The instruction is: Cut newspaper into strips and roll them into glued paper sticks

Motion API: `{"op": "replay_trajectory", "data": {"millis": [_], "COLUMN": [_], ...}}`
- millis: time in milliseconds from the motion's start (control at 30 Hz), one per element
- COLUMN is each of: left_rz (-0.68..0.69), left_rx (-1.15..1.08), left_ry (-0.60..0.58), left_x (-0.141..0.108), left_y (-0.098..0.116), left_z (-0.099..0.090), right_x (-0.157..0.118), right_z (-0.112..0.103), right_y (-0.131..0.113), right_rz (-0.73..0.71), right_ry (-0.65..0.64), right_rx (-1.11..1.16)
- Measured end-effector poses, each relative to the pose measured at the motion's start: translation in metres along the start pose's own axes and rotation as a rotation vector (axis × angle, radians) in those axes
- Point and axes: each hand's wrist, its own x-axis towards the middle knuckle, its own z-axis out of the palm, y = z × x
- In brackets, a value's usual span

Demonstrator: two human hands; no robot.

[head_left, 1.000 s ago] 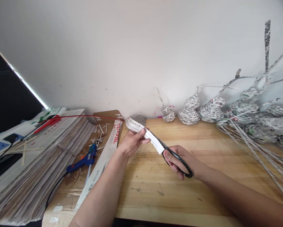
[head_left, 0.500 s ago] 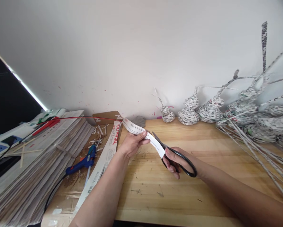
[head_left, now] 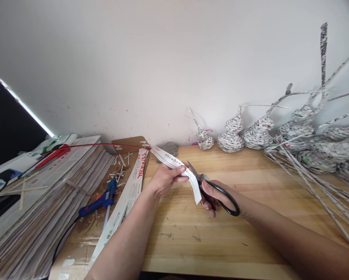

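Between the thumb and fingers of my left hand (head_left: 167, 178) is a narrow white paper strip (head_left: 195, 188) with printed characters. Its far end points up and left, and its near end curls down toward me. My right hand (head_left: 211, 196) grips black-handled scissors (head_left: 232, 206), thumb and fingers in the loops. The blades point up and left, right beside the strip's edge, and look nearly closed. A small pale scrap (head_left: 204, 177) shows by the blades near my right thumb. Whether the blades touch the strip I cannot tell.
Several gourd-shaped woven paper pieces (head_left: 230, 138) stand along the wall, with rolled paper sticks (head_left: 314, 184) at right. On the left are a newspaper stack (head_left: 75, 202), a blue glue gun (head_left: 100, 202) on cardboard, a long printed strip (head_left: 118, 217) and a red cable (head_left: 104, 145).
The strip's near end has dropped and now bends downward, away from my right fingers. My right hand and the scissors have shifted slightly left. The view has turned a little to the right.
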Motion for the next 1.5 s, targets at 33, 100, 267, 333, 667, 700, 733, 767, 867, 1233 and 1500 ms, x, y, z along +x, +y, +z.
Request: {"op": "replay_trajectory", "data": {"millis": [33, 100, 267, 333, 667, 700, 733, 767, 867, 1233, 1500], "left_rz": [0.001, 0.004, 0.011, 0.011, 0.051, 0.061, 0.068, 0.068, 0.042, 0.062, 0.016], "left_rx": [0.003, 0.009, 0.028, 0.029, -0.001, -0.011, -0.023, -0.035, -0.076, -0.236, -0.222], "left_ry": [-0.008, -0.013, 0.012, 0.021, -0.011, -0.011, -0.013, -0.022, -0.052, 0.058, -0.011], "left_x": [0.0, 0.001, 0.001, 0.001, -0.001, -0.001, -0.001, -0.002, -0.001, 0.006, 0.006], "left_y": [0.0, 0.0, -0.001, 0.0, 0.004, 0.004, 0.005, 0.005, 0.009, 0.008, -0.004], "left_z": [-0.001, -0.001, 0.0, 0.001, 0.0, -0.001, -0.001, -0.002, -0.005, -0.011, 0.001], "right_x": [0.001, 0.003, 0.006, 0.005, -0.001, -0.001, -0.001, 0.0, 0.001, 0.001, 0.001], "right_z": [-0.001, -0.004, -0.005, -0.003, 0.005, 0.005, 0.004, 0.002, -0.002, -0.009, -0.007], "right_y": [0.003, 0.009, 0.014, 0.012, -0.004, -0.005, -0.005, -0.006, -0.004, 0.005, 0.005], "right_rz": [-0.001, -0.016, -0.049, -0.046, 0.041, 0.075, 0.11, 0.141, 0.185, 0.038, -0.026], "right_ry": [-0.005, -0.017, -0.033, -0.006, 0.122, 0.137, 0.149, 0.161, 0.173, 0.01, -0.016], "right_rx": [-0.007, -0.013, -0.013, 0.021, -0.001, -0.025, -0.053, -0.081, -0.137, -0.118, -0.122]}}
